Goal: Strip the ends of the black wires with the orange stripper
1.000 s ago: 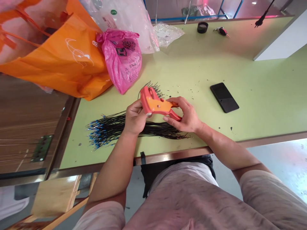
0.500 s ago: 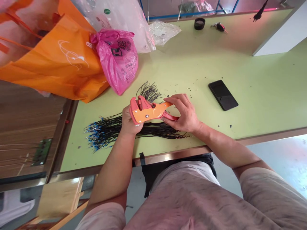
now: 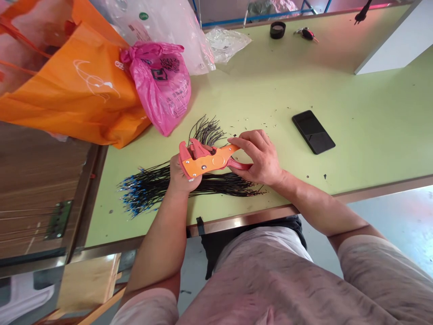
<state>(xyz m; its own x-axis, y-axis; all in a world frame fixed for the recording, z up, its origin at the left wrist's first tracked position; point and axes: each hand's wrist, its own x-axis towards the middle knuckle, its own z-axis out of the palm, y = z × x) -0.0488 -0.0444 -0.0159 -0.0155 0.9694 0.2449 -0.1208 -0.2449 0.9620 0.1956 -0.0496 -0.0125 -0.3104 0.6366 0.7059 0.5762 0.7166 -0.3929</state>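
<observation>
My right hand (image 3: 262,158) grips the handles of an orange and red wire stripper (image 3: 211,161), its jaws pointing left. Behind the tool's head, my left hand (image 3: 182,178) is curled closed. Its fingertips are hidden by the tool, so what it holds cannot be made out. Beneath both hands lies a long bundle of black wires (image 3: 216,185), with blue and silvery ends (image 3: 135,192) at the left and bare copper-coloured ends at the right. Just beyond the stripper is a second, spread bunch of thin dark wires (image 3: 206,131).
A phone (image 3: 313,132) lies right of my hands on the green table (image 3: 372,131). Small scraps are scattered beyond my right hand. An orange bag (image 3: 101,104) and pink plastic bag (image 3: 162,85) crowd the left. Keys (image 3: 307,34) and a black ring (image 3: 278,30) sit farther back.
The whole view has shifted slightly. The stripper's head has tipped a little left and down beside my left hand. My right hand keeps its grip on the handles.
</observation>
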